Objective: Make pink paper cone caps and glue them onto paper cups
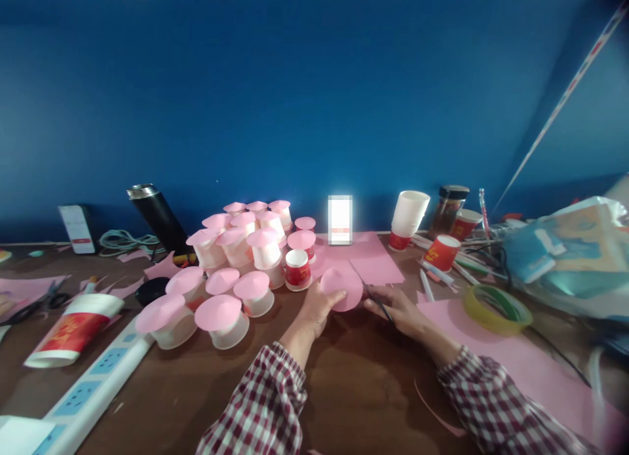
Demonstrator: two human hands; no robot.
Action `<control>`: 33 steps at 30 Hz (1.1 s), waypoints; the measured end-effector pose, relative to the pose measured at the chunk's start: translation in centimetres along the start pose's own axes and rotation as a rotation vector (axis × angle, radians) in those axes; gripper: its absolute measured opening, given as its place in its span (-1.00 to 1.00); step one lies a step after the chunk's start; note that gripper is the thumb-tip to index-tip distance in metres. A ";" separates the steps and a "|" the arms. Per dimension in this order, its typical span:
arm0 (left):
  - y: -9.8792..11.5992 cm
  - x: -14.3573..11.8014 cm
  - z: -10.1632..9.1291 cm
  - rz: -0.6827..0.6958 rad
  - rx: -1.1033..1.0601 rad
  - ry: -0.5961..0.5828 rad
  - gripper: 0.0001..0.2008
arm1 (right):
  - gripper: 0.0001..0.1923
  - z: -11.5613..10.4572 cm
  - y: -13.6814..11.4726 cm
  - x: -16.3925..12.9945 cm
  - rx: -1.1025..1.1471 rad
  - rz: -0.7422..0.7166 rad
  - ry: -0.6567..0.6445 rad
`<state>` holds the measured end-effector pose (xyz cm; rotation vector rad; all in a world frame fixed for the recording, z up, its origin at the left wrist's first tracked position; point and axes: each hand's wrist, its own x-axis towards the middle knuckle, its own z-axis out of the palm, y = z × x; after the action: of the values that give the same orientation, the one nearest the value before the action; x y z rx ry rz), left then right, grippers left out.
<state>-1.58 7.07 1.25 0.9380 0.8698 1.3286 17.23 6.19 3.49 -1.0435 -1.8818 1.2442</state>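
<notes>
Two hands meet over the brown table (354,389), just in front of a pink sheet (371,258). The left hand (317,307) has its fingers closed on the near-left edge of a pink disc (343,288), which stands up from the grip, raised a little above the wood. The right hand (400,311) is curled around scissors (378,302); their dark blades point up-left and meet the disc's right edge. Whether the blades are parted cannot be told.

Bare wood lies between the plaid sleeves (265,402) and toward the near edge, with a thin pink sliver (435,412) on it. To the left the room is closed off by a cluster of capped cups (230,271), upturned with pink discs on top, and a red cup (297,269) just beside the left hand. A power strip (93,383) runs along the near left, beside a cup on its side (71,330). To the right lie another pink sheet (511,363) and a tape roll (497,309).

Farther back stand a stack of cups (409,219), a jar (448,209) with dark contents, and a black flask (158,216).
</notes>
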 end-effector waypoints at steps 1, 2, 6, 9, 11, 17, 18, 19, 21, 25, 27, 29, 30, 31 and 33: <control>0.0 0.0 0.0 -0.001 0.000 0.003 -0.55 | -0.56 0.0 0.0 0.0 -0.001 -0.006 0.006; -0.1 0.0 0.0 -0.003 -0.003 0.009 -0.54 | -0.57 0.0 0.0 0.0 -0.003 -0.007 0.013; -0.1 0.0 0.2 -0.019 -0.011 0.051 -0.47 | -0.59 0.0 0.3 0.0 -0.018 0.002 0.028; 0.0 0.0 0.3 -0.023 -0.009 0.068 -0.45 | -0.61 -0.1 0.7 0.1 -0.012 -0.011 0.029; 0.0 0.0 0.3 -0.016 -0.006 0.059 -0.45 | -0.62 -0.1 0.8 0.1 0.000 -0.012 0.019; -0.1 -0.1 0.2 -0.010 -0.015 0.054 -0.45 | -0.60 0.0 0.7 0.1 0.000 -0.001 0.024; 0.0 -0.1 0.2 -0.012 -0.019 0.058 -0.44 | -0.60 0.0 0.7 0.1 -0.007 -0.005 0.026; 0.0 -0.1 0.2 -0.013 -0.024 0.065 -0.43 | -0.60 0.0 0.6 0.1 -0.014 -0.008 0.024; 0.2 -0.2 0.3 -0.016 -0.035 0.082 -0.41 | -0.59 0.0 0.6 0.1 -0.016 -0.009 0.026; 0.4 -0.1 0.5 -0.020 -0.042 0.104 -0.40 | -0.58 0.0 0.9 0.1 -0.007 0.001 0.028; 0.4 -0.1 0.5 -0.022 -0.042 0.114 -0.40 | -0.59 0.0 1.0 0.1 -0.001 0.010 0.028; 0.3 -0.1 0.4 -0.021 -0.041 0.115 -0.40 | -0.60 0.0 1.0 0.1 0.005 0.020 0.032; 0.3 -0.1 0.4 -0.020 -0.039 0.115 -0.40 | -0.61 0.0 1.0 0.0 0.006 0.022 0.035; 0.3 -0.1 0.4 -0.017 -0.038 0.113 -0.41 | -0.61 0.0 1.0 0.0 0.008 0.023 0.039; 0.3 -0.1 0.4 -0.015 -0.041 0.117 -0.41 | -0.61 0.0 1.0 0.0 0.005 0.024 0.040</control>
<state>-1.36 6.97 1.69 0.8273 0.9340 1.3944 17.44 6.43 2.54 -1.0829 -1.8396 1.2320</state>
